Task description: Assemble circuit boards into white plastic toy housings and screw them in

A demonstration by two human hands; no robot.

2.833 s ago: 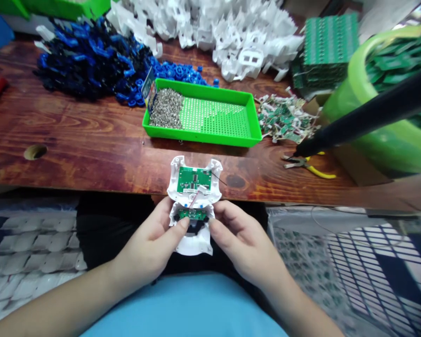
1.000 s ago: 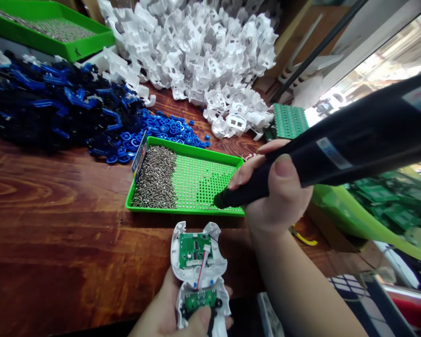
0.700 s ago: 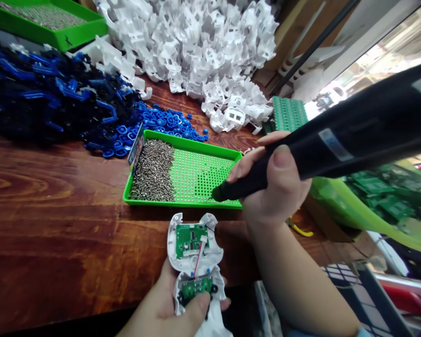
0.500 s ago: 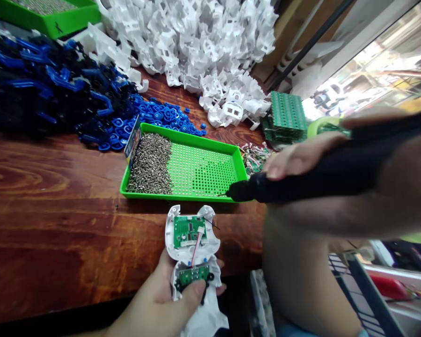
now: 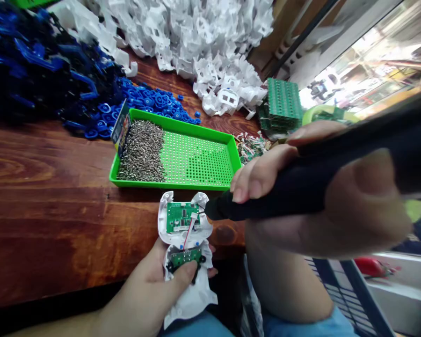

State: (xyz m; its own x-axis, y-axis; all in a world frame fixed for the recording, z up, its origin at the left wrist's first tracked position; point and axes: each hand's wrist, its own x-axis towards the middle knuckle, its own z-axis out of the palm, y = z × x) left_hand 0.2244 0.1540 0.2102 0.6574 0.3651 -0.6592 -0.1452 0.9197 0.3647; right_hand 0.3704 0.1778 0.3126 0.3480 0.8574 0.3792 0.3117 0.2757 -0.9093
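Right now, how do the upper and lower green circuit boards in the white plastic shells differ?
The upper green rectangular circuit board looks larger; the lower green narrow circuit board is a slim strip. The left hand's thumb hides part of the lower board, while no finger covers the upper board. Both are green and sit in white plastic shells.

The right hand [image 5: 323,234] is no longer touching the lower shell [image 5: 192,299] but gripping the driver [image 5: 310,187], whose tip [image 5: 214,209] is no longer hanging over the tray [image 5: 205,161] but pointing at the upper board's [image 5: 177,217] right edge, contact unclear; the left hand [image 5: 157,288] is now holding the lower shell alone
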